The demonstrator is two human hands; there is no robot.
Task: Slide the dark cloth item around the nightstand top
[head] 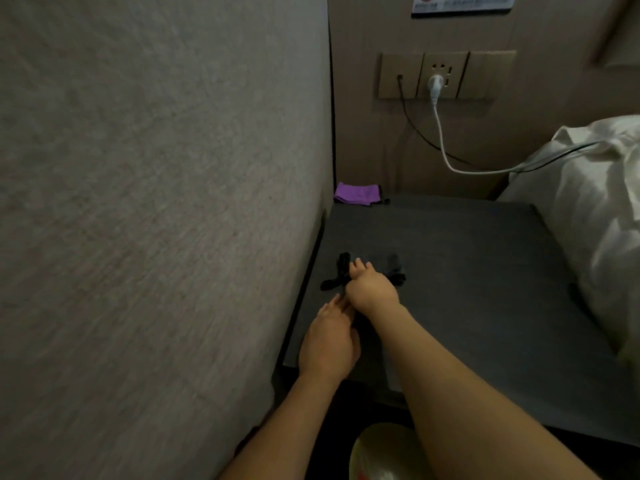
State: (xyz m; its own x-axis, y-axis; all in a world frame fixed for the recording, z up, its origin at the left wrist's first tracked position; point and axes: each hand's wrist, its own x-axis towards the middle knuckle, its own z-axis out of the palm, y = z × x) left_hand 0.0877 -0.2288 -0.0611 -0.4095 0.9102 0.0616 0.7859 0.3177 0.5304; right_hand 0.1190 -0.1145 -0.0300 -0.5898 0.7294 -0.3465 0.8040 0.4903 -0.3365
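Note:
A black sock-like cloth [337, 277] lies on the dark grey bedside table [467, 271], near its left edge. My right hand [370, 289] lies on top of it, fingers curled down onto the fabric. My left hand [329, 344] is just below, its fingertips at the near end of the black cloth under my right wrist. More dark cloth [396, 270] shows to the right of my right hand. The picture is blurred and how the fingers hold the cloth is unclear.
A folded purple cloth [358, 194] sits at the table's back left corner. A grey textured wall [156, 202] stands close on the left. White bedding [595, 209] lies at right. A white plug and cable [437, 84] and a black cable hang from wall sockets. A yellowish round object [381, 452] is below.

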